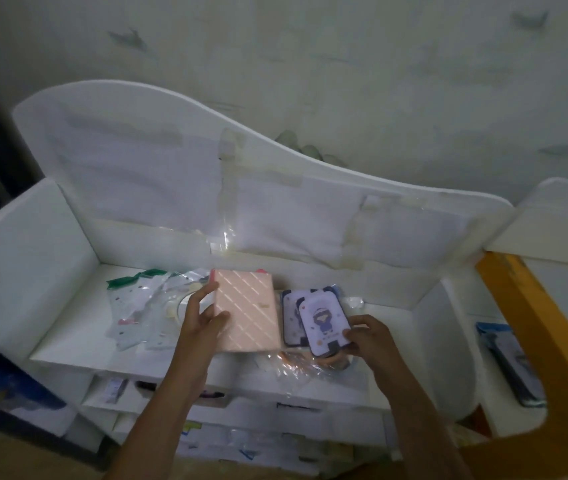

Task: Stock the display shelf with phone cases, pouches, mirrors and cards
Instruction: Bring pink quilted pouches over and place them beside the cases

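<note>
Two bare forearms reach forward from the near edge toward a white display shelf (68, 355). I see my left hand (203, 317) gripping the near left edge of a pink case (246, 311) with diagonal stripes, thumb on top, fingers along its side; the case lies flat on the top tier, near the middle. My right hand (367, 336) pinches the right edge of a white cartoon mirror (324, 325), which overlaps a second, dark-rimmed one (291, 306) just behind and to its left. Crinkled clear wrap (296, 367) with something orange inside sits at the front edge, under the mirrors. Left of the pink case lie clear pouches (137, 306), one with a green top, spread loosely toward the left side wall. Below the front lip, lower tiers hold small packaged items, too dim to identify. Farther right, past the shelf's curved side panel, a yellow frame (524, 306) crosses in front of a neighbouring unit holding a blue packet (507, 362). Behind everything rises the taped, curved back panel (171, 161), then a stained wall (344, 46). Open surface remains along the back of the top tier.
</note>
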Tool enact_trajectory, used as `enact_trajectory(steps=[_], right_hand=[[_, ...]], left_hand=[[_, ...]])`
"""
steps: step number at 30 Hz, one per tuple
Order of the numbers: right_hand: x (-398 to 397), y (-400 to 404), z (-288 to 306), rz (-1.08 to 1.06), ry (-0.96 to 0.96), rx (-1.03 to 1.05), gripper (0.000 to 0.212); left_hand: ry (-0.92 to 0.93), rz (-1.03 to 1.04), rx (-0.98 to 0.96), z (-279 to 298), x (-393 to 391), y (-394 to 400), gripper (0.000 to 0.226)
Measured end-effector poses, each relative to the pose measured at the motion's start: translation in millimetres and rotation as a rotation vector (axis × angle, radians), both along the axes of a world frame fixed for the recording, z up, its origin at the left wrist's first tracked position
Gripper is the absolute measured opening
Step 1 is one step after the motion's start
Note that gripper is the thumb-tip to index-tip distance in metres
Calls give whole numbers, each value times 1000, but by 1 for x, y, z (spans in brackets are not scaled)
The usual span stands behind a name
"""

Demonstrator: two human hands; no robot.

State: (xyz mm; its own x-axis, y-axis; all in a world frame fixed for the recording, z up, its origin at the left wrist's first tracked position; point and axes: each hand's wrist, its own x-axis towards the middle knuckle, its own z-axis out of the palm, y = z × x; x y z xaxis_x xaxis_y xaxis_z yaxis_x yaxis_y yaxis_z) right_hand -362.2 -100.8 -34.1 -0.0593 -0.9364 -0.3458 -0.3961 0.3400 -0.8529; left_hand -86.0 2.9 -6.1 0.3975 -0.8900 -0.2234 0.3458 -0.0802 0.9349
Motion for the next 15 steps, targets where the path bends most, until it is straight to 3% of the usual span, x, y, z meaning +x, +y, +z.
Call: enact_trajectory(steps=[5,15], right_hand=[[-31,30,26,-12,-165,-159,13],[-127,117,83,-86,-227,-469,27]], left_hand=[[19,-34,-59,14,-23,14,72],[1,-71,-235,55,-112,64,62]])
